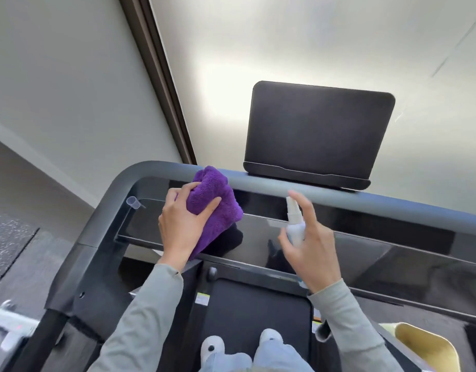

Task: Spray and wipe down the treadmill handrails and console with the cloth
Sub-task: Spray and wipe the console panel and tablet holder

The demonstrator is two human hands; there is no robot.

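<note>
My left hand (pixel 181 225) grips a bunched purple cloth (pixel 214 204), pressed against the glossy black console (pixel 365 245) just below the grey front handrail (pixel 339 201). My right hand (pixel 310 247) holds a small white spray bottle (pixel 296 224) upright over the console, index finger raised above the nozzle. The dark screen (pixel 317 132) stands behind the handrail, right of the cloth. The left handrail (pixel 97 232) curves down toward me.
A clear bottle cap (pixel 133 203) lies on the console's left corner. The treadmill belt (pixel 255 312) and my white shoes (pixel 212 347) are below. A yellow bag (pixel 424 347) sits at the lower right. A white wall and a dark frame lie ahead.
</note>
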